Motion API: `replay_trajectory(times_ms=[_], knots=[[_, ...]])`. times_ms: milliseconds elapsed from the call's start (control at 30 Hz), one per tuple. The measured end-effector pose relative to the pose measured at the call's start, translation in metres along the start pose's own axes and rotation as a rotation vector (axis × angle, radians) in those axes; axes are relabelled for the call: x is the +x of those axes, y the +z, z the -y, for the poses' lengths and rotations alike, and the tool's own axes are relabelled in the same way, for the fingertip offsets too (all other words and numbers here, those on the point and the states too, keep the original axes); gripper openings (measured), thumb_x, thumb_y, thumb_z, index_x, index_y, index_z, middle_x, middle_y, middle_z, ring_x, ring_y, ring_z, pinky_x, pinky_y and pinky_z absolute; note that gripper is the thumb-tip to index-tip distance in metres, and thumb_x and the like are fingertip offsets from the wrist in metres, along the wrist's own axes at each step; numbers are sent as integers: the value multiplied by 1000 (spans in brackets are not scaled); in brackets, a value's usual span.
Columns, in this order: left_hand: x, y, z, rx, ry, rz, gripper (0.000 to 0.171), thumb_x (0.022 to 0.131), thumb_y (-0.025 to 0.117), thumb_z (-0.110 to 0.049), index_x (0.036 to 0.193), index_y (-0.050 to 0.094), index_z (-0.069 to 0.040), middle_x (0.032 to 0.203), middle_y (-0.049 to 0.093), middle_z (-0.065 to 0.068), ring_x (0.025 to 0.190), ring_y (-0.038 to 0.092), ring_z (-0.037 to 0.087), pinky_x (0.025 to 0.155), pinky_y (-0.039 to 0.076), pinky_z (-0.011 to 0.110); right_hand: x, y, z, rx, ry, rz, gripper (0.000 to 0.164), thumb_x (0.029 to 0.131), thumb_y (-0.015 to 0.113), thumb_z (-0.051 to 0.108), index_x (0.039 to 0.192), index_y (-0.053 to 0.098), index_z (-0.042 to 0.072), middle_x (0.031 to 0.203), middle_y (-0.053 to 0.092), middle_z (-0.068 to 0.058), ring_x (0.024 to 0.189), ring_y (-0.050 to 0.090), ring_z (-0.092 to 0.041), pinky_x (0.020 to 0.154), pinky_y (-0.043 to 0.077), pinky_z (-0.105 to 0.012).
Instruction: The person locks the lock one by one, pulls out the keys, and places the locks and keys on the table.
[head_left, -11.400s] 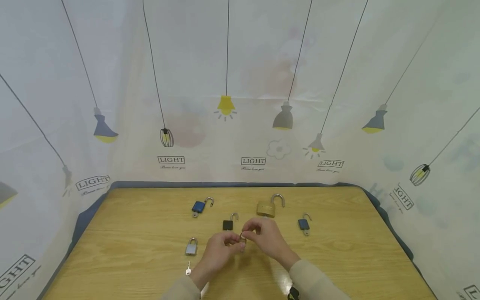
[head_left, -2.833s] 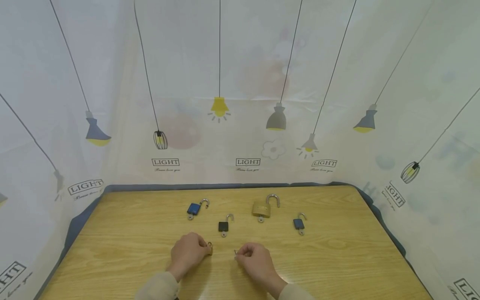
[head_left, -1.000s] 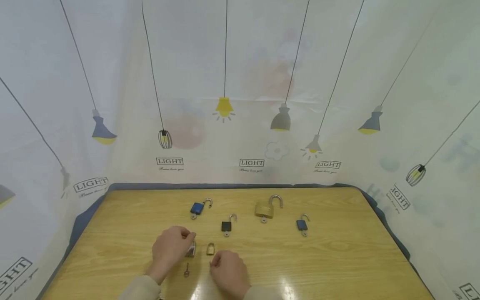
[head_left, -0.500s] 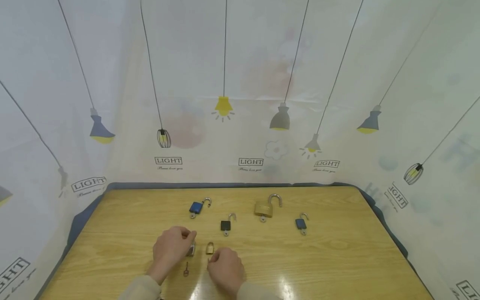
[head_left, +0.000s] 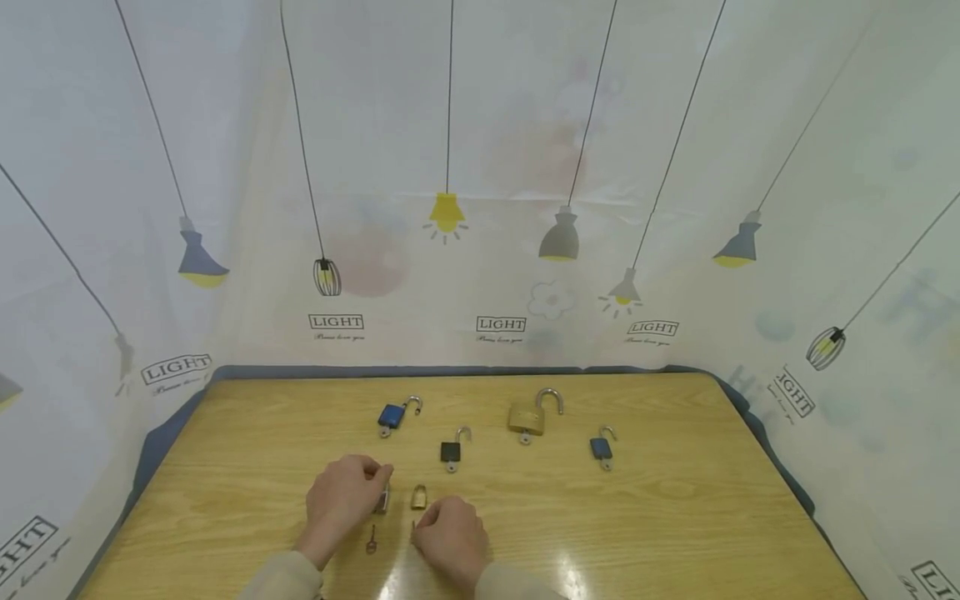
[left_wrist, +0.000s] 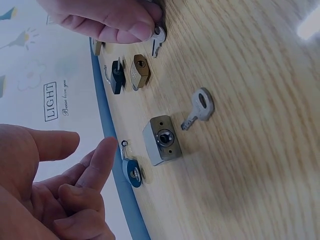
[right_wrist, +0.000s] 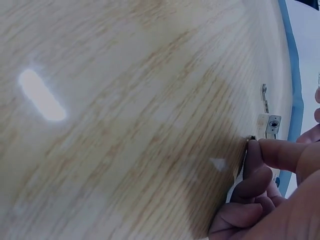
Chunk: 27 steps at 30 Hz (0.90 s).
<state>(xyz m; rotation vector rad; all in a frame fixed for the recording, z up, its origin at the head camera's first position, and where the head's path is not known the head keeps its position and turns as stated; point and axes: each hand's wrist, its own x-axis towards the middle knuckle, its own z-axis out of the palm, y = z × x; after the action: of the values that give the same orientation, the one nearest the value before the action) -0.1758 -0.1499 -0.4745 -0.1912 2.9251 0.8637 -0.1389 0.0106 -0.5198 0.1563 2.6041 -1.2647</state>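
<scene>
My left hand [head_left: 341, 504] hovers by a silver padlock [left_wrist: 162, 140] with its shackle closed; in the left wrist view thumb and forefinger are apart and hold nothing. A loose silver key [left_wrist: 200, 107] lies in front of that padlock's keyhole. With thumb and finger, my right hand [head_left: 453, 537] pinches a small key [left_wrist: 158, 41] by its head, low over the table. Just beyond the key lies a small brass padlock [head_left: 419, 497], shackle closed, to the right of the silver one. The left hand partly hides the silver padlock in the head view.
Farther back on the wooden table [head_left: 675, 500] lie padlocks with open shackles and keys in them: a blue one [head_left: 391, 416], a black one [head_left: 450, 452], a large brass one [head_left: 527, 418] and a dark blue one [head_left: 601, 448]. A printed cloth [head_left: 405, 333] hangs behind.
Earlier both hands worked on the small brass padlock; then the left held it and the right held its key. It now lies on the table. Over the last second the hands barely moved.
</scene>
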Motion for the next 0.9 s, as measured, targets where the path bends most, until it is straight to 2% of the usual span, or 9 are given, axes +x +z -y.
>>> replay_trajectory(times_ms=[267, 533, 700, 900], knots=[[0, 0, 0, -9, 6, 5, 28, 90, 61, -38, 97, 73, -14, 88, 71, 2, 63, 56, 14, 49, 41, 31, -1, -2, -1, -12, -28, 16, 18, 72, 78, 19, 64, 63, 21, 65, 59, 8, 62, 52, -14, 60, 42, -35], [2, 3, 0, -10, 17, 8, 28, 90, 61, -38, 98, 72, -14, 90, 72, 2, 66, 58, 13, 51, 43, 30, 1, -11, -11, -11, -161, -23, 9, 73, 72, 14, 71, 64, 18, 66, 58, 8, 60, 51, -12, 56, 44, -32], [3, 8, -3, -9, 27, 15, 27, 89, 62, -37, 97, 72, -13, 90, 72, 2, 66, 59, 12, 52, 45, 29, 5, -26, -19, -59, -207, -74, 10, 73, 72, 13, 71, 63, 18, 65, 57, 10, 59, 50, -9, 55, 43, -30], [7, 17, -12, -1, 63, 24, 23, 89, 63, -35, 96, 72, -15, 80, 68, -3, 58, 52, 11, 49, 43, 28, 10, -53, -28, -136, -225, -86, 12, 76, 68, 8, 74, 62, 18, 65, 56, 8, 57, 50, -9, 52, 43, -28]])
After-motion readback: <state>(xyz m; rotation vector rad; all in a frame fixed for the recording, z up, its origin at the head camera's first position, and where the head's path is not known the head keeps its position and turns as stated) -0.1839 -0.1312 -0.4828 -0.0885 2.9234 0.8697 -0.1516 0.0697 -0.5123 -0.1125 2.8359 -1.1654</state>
